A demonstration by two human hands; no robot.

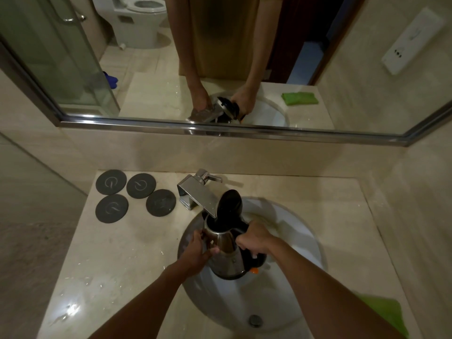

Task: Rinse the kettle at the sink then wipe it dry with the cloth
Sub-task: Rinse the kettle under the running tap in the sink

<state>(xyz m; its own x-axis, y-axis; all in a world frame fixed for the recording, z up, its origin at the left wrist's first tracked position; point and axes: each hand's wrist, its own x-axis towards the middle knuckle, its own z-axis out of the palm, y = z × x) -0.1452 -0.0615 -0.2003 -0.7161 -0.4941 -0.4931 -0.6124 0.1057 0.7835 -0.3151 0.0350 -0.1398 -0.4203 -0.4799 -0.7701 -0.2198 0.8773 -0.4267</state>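
The kettle [228, 250] was held over the sink [300, 243], its lid open and its mouth right under the faucet [195, 194], with the basin's rim open on the near side and a wall close on the right. Both arms reached forward: the left hand [195, 253] had its fingers wrapped against the steel body, and the right hand [254, 238] gripped the black handle. A green cloth [389, 311] lay on the tabletop [117, 260] near the right edge, and four dark coasters [135, 195] sat well apart at the back left.

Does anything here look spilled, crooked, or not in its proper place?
Water drops and small puddles lie on the counter left of the sink. Otherwise nothing stands out: both hands hold the kettle, lid open, under the faucet, and the green cloth waits on the right.
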